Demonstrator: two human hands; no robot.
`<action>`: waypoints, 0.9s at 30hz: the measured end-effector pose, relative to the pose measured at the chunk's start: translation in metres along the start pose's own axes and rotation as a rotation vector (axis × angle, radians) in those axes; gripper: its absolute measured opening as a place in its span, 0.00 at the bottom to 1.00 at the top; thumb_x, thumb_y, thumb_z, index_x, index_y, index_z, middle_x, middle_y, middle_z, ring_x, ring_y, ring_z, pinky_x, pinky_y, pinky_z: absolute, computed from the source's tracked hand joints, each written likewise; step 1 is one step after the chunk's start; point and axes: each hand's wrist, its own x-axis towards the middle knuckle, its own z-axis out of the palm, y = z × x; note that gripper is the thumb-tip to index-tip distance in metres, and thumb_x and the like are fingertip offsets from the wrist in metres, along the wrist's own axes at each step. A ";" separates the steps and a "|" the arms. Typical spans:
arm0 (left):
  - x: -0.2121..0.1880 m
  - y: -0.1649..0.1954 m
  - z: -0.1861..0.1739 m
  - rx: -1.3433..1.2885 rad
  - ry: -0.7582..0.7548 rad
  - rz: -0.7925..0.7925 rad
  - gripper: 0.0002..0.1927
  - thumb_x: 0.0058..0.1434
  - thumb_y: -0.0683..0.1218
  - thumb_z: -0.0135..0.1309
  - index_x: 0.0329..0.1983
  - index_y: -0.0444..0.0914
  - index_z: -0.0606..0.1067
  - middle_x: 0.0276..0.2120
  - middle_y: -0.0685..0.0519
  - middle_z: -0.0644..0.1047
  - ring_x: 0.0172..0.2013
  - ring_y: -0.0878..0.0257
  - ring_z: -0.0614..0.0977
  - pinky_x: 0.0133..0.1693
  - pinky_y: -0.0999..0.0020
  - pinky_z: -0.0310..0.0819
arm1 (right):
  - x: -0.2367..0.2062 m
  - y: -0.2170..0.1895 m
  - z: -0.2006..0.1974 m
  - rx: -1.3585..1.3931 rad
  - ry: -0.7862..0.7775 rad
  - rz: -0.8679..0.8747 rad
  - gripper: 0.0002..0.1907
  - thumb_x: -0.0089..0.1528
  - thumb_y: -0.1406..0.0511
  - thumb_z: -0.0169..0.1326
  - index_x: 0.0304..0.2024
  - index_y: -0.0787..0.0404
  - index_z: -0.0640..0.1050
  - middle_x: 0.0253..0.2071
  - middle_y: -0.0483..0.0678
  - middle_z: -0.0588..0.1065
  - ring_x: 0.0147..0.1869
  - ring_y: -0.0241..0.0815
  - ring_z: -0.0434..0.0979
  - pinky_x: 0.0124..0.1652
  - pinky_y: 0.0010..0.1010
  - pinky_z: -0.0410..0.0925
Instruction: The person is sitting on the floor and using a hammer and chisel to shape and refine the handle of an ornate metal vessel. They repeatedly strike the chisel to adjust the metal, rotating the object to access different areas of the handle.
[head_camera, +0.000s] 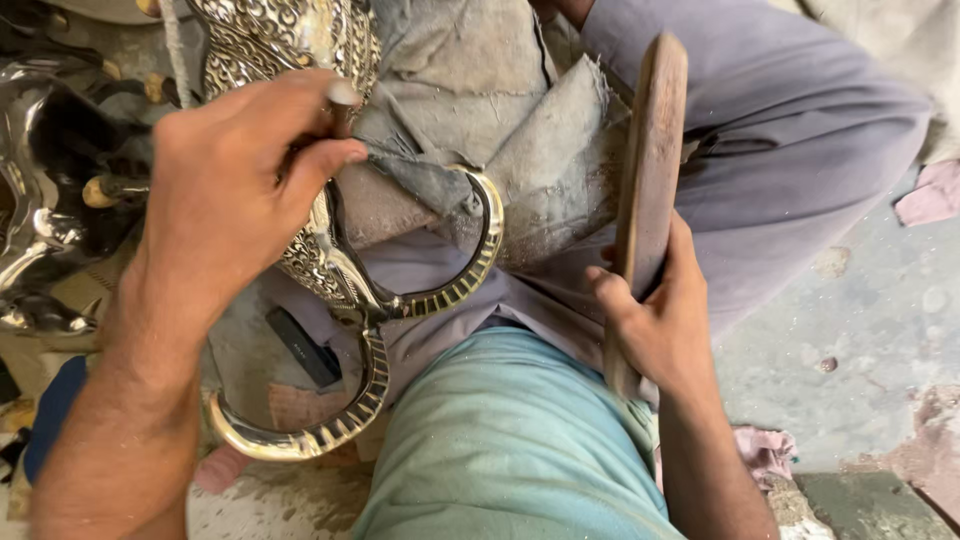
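The grey dusty concrete floor (880, 310) fills the right side, and the person sits on it with legs in pale lilac trousers (780, 130) and a light teal shirt (510, 450) low in the middle. Over the lap lie worn grey cloth pieces (520, 130), frayed at the edges.

On this cloth rests one ornate brass piece with embossed pattern and two curved horn-like arms (350, 290) — one arm bends up to the right, the other sweeps down to the left, both with notched gold-coloured edges. At the far left stand other shiny polished metal pieces (40, 200); how many I cannot tell.

The left hand (235, 180) comes from the lower left with a straight forearm, wrist bent down. It is closed in a fist around one small metal punch tool (342, 105), whose top end shows just above the thumb; the fist presses against the brass piece.

The right hand (655, 320) comes from the bottom right, fingers wrapped tight around the lower part of one long flat dark wooden mallet stick (650, 170). The stick stands almost upright, raised over the lap, apart from the punch.

Two small pink rags (765, 450) lie on the floor — one near the right elbow, one at the right edge.
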 end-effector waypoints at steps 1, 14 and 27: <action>0.007 0.001 0.002 0.063 -0.063 0.026 0.16 0.63 0.39 0.66 0.51 0.33 0.74 0.32 0.42 0.78 0.34 0.48 0.83 0.33 0.56 0.77 | 0.000 0.001 0.003 -0.011 -0.005 0.009 0.37 0.59 0.70 0.56 0.70 0.62 0.62 0.48 0.50 0.74 0.52 0.39 0.76 0.51 0.32 0.73; 0.022 0.008 0.009 0.271 -0.395 -0.007 0.13 0.67 0.45 0.59 0.52 0.38 0.74 0.30 0.43 0.75 0.31 0.42 0.81 0.30 0.51 0.76 | 0.007 -0.022 0.038 -0.432 -0.007 -0.386 0.40 0.59 0.75 0.55 0.73 0.62 0.58 0.55 0.60 0.72 0.60 0.55 0.75 0.58 0.42 0.69; 0.025 0.006 0.010 0.287 -0.405 -0.007 0.11 0.68 0.44 0.59 0.51 0.37 0.75 0.30 0.42 0.75 0.31 0.42 0.82 0.29 0.52 0.77 | 0.022 -0.011 0.044 -0.534 0.015 -0.486 0.39 0.57 0.78 0.52 0.72 0.60 0.62 0.55 0.58 0.74 0.56 0.54 0.79 0.56 0.42 0.73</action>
